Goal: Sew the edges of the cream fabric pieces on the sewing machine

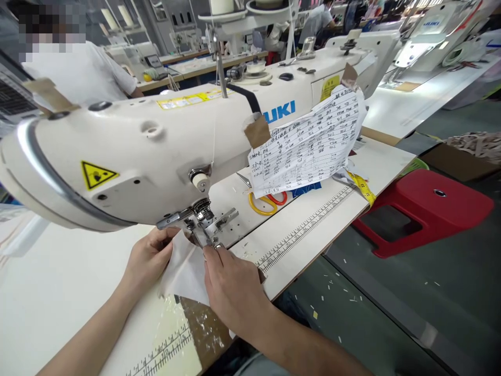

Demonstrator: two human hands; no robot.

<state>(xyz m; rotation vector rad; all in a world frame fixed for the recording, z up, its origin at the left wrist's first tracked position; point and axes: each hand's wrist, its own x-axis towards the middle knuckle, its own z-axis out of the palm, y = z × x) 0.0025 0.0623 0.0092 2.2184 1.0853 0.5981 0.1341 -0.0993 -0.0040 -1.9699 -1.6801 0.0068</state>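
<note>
A piece of white fabric [186,269] lies under the needle area of a white sewing machine [164,151]. My left hand [151,258] pinches the fabric's left edge, just below the presser foot [209,240]. On the other side, my right hand [233,284] is closed on the fabric's right edge, its fingertips close to the foot. Part of the fabric hangs between the two hands toward the table's front edge. The fingertips of both hands are partly hidden by the cloth and machine parts.
Scissors with yellow and red handles [263,204] lie right of the needle. A handwritten sheet [309,146] hangs on the machine. A yellow tape measure [362,188] and red stool [438,201] are to the right. A person in white [78,73] is behind.
</note>
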